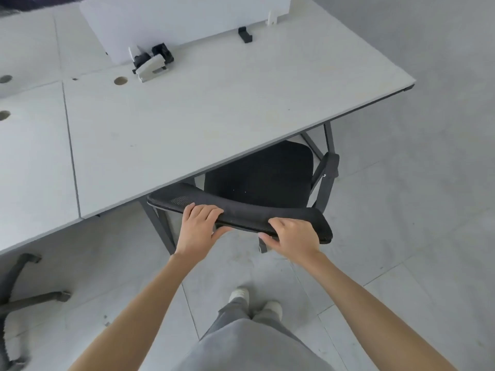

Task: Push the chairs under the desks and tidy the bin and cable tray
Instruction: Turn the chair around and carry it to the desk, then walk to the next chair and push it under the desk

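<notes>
Hands grip the top edge of a black mesh chair (257, 180) backrest in the head view: the left hand (197, 226) wraps it near the left end, the right hand (293, 236) closes on it near the right end. The chair's seat sits partly under the front edge of the white desk (187, 116), one armrest (328, 170) beside the desk leg. Another chair's wheeled base (24, 293) shows at lower left on the grey tiled floor (401, 236).
</notes>
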Demonstrator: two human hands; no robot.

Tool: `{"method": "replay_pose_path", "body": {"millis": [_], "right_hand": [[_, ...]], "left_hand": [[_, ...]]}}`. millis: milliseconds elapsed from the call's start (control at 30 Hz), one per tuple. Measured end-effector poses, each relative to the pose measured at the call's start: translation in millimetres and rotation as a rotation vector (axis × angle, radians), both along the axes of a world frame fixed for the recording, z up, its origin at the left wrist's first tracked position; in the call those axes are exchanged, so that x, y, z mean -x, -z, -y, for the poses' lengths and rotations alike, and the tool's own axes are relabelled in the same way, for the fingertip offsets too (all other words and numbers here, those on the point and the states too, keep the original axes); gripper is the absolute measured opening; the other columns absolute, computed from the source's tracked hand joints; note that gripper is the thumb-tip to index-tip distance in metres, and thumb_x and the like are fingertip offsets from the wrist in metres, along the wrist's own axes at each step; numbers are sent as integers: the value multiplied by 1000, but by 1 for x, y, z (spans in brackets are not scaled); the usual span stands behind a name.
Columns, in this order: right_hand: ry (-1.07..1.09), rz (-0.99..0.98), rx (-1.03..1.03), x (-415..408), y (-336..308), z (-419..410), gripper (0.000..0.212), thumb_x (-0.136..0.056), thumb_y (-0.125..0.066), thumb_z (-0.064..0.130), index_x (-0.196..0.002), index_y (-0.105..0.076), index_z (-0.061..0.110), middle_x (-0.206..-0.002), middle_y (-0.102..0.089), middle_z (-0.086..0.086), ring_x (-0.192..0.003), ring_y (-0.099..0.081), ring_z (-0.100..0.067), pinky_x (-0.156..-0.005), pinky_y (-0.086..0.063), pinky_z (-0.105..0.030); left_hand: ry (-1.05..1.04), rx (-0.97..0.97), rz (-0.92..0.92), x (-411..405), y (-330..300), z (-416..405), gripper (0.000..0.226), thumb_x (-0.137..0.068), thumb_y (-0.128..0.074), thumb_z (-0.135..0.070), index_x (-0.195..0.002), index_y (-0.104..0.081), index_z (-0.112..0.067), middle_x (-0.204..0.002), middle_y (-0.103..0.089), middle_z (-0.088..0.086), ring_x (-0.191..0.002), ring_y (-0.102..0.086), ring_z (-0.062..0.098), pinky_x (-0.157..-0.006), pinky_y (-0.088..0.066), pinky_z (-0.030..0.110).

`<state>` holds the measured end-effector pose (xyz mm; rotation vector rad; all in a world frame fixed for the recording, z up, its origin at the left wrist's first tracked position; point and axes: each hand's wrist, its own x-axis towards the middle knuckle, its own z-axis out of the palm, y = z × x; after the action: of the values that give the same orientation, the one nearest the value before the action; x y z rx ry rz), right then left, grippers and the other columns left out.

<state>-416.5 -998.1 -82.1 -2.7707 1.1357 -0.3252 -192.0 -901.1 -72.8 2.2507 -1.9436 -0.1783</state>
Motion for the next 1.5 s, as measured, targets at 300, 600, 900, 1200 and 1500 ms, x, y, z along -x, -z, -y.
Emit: {"method": "replay_pose_path", "body": {"millis": [300, 600, 900, 1200, 1500], "right_hand": [[60, 59, -275, 9, -13, -5, 46, -87, -46, 54, -103, -62, 13, -92, -68, 2, -86, -61, -19, -68, -49, -33], [543, 604, -535, 96, -33, -84, 39, -93, -43, 23, -131, -50, 17, -136, -43, 16, -128, -34, 9, -104, -23, -5], [1329, 1180, -770, 178, -18, -183, 34, -96, -42, 17, -128, -52, 20, -126, -56, 15, -117, -48, 9, -93, -36, -3], [1430, 1246, -726, 328, 3, -123, 30, -96, -44, 18, -116, -54, 38, -127, -56, 17, -120, -46, 6, -100, -36, -12], [1082, 1060, -586, 536, -42, 125, 33, -95, -43, 8, -125, -53, 17, -118, -62, 8, -112, -52, 5, -89, -39, -5]], "left_hand": [[43, 110, -157, 9, -11, -1, 23, -85, -63, -17, -108, -66, -12, -107, -69, 5, -102, -61, 25, -101, -34, 44], [155, -43, -756, 98, -47, 6, 27, -90, -52, -7, -106, -66, -24, -103, -65, -29, -101, -55, -10, -86, -37, 1], [564, -601, -1024, 244, -30, 57, 25, -94, -48, -15, -116, -58, -23, -105, -68, -17, -105, -59, -4, -89, -42, 9], [552, -526, -1054, 397, -14, 173, 23, -91, -48, -20, -110, -59, -28, -102, -69, -14, -92, -65, 5, -83, -48, 15], [189, -326, -1055, 484, -12, 261, 29, -95, -43, -8, -106, -59, -30, -98, -68, -17, -84, -65, 3, -79, -48, 11]]}}
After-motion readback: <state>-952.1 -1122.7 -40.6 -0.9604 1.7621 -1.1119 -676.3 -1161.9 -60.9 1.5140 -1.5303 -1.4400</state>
